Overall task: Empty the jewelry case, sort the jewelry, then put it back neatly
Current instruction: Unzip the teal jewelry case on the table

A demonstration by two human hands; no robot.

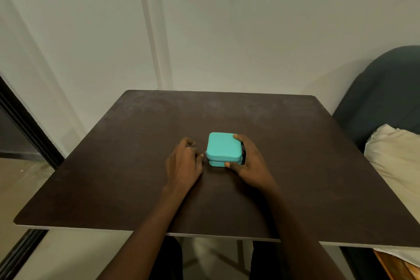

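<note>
The turquoise jewelry case sits near the middle of the dark brown worktop, lid down, a seam running round its side. The right hand is clamped on it from the right: the thumb presses the near front wall, a fingertip hooks over the far right corner of the lid, and the remaining fingers wrap the right side, mostly hidden behind the case. So the case lies cradled between thumb and fingers of that hand. The left hand rests on the worktop just beside the case's left edge, its fingers curled inward; the thumb tip reaches toward a small metal zipper pull at the left corner, though whether it actually pinches the pull is too small to tell. Off to the right, a dark padded chair holds a cream cushion, and a pale wall stands behind.
</note>
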